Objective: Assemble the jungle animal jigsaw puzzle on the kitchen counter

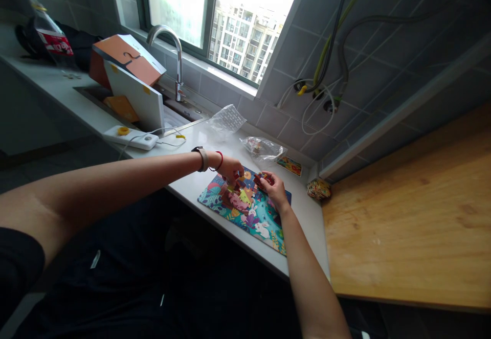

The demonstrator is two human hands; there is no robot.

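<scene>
A colourful jigsaw puzzle [233, 211] with rabbits, a pink animal and plants lies on the white counter. Over its upper left part, my left hand [230, 169] bends down with thumb and fingers drawn together. Whatever sits between those fingertips is too small and partly hidden to make out. My right hand [274, 189] is closed around dark red-brown puzzle pieces [262, 179] at the puzzle's upper right. Some small loose-looking pieces lie on the picture between the two hands. A watch and a red cord circle my left wrist.
Crumpled clear plastic bags [263, 149] and a small picture card [289, 165] lie behind the puzzle. A stack of cards [318, 189] stands at the right corner beside a wooden board [406, 211]. Leftward are a power strip [132, 137], sink faucet [178, 68], orange box [126, 60] and bottle [53, 42].
</scene>
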